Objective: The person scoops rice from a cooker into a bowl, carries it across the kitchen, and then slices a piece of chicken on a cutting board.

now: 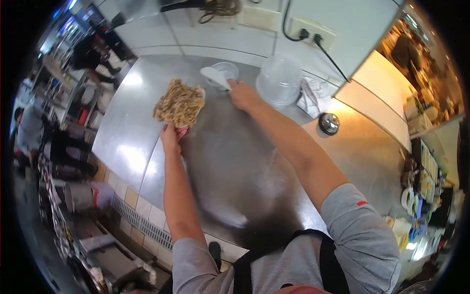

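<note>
My left hand (172, 136) is closed on the near edge of a white plate (202, 93), thumb and fingers at its rim. Heaped over nearly all of that plate is a brown, shredded food (179, 104), like noodles or sliced meat. My right hand (243, 95), its arm stretched forward, grips the end of a white paddle-shaped spatula (215, 77). The spatula's broad blade points left and overlaps a clear round bowl (232, 68) near the wall.
A large clear plastic container (279, 81) stands right of the bowl, beside a crumpled white cloth (314, 97). A silver call bell (329, 123) sits on the steel counter (230, 161). Plugged cords hang from a wall outlet (313, 33). People stand in the kitchen at left.
</note>
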A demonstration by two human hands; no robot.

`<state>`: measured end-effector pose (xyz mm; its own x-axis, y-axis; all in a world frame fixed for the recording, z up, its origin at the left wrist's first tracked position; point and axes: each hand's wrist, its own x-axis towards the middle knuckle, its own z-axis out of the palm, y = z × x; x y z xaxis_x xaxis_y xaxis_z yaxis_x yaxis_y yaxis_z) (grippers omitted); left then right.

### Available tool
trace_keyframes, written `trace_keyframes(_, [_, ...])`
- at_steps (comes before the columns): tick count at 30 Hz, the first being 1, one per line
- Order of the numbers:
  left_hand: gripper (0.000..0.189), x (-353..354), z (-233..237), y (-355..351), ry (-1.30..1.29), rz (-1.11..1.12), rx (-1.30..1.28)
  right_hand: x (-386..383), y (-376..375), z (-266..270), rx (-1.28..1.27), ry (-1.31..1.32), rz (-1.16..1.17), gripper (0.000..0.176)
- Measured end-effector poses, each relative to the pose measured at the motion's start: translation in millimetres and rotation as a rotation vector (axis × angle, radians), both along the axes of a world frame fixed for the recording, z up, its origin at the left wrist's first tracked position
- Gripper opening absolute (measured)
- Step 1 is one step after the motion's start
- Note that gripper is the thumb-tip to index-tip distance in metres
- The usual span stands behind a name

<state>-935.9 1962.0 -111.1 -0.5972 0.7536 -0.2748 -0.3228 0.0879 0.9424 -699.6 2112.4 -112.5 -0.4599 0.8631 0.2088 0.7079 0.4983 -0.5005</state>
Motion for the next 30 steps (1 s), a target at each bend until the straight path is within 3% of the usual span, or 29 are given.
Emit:
trace_keyframes(2, [0.03, -3, -7, 0, -0.015, 0.014, 0.072, 4, -22, 18, -0.036, -0.059, -0.045, 0.031])
trace_keyframes(5, [0.034, -4, -9, -3, -0.005, -0.082, 0.114, 32, -56, -7, -0.016, -0.051, -0.048, 0.031])
trace_keyframes(7, [0.035, -8, -21, -8, 0.036, -0.068, 0.122, 74, -104, -8, -0.004, -0.004, 0.047, 0.032])
trace_keyframes(9, [0.036, 8, -10, -27, 0.065, -0.066, 0.106, 122, -154, -3, -0.218, 0.033, 0.106, 0.034])
trace_keyframes(11, [0.036, -7, -42, -41, 0.2, -0.149, 0.136, 179, -205, -3, -0.207, -0.006, 0.184, 0.032])
trace_keyframes(12, [0.036, 18, -23, -59, 0.087, -0.145, 0.185, 207, -233, 3, -0.218, -0.031, 0.182, 0.031])
trace_keyframes(15, [0.036, 22, -48, -92, 0.144, -0.248, 0.119, 288, -312, 22, -0.276, -0.044, 0.181, 0.028])
trace_keyframes(16, [0.036, 26, -60, -101, 0.214, -0.287, 0.095, 313, -338, 31, -0.259, 0.002, 0.122, 0.025])
trace_keyframes(18, [0.04, 108, -7, -147, 0.403, -0.347, 0.125, 358, -385, 51, -0.265, 0.015, -0.03, 0.022])
trace_keyframes(21, [0.05, 145, -32, -177, 0.385, -0.456, 0.069, 434, -444, 76, -0.196, -0.045, -0.277, 0.022])
trace_keyframes(23, [0.056, 186, -41, -198, 0.451, -0.44, 0.015, 491, -484, 84, 0.002, 0.029, -0.43, 0.023])
trace_keyframes(25, [0.058, 225, -45, -211, 0.444, -0.535, 0.022, 548, -522, 84, -0.19, 0.04, -0.805, 0.027])
trace_keyframes(27, [0.059, 271, -47, -226, 0.432, -0.622, 0.013, 601, -560, 106, 0.045, -0.137, -0.913, 0.026])
trace_keyframes(29, [0.056, 331, -38, -237, -0.074, -0.574, 0.073, 662, -595, 106, 0.12, -0.21, -1.074, 0.026])
trace_keyframes(30, [0.056, 361, -28, -245, -0.074, -0.568, 0.074, 688, -612, 106, 0.122, -0.21, -1.069, 0.026])
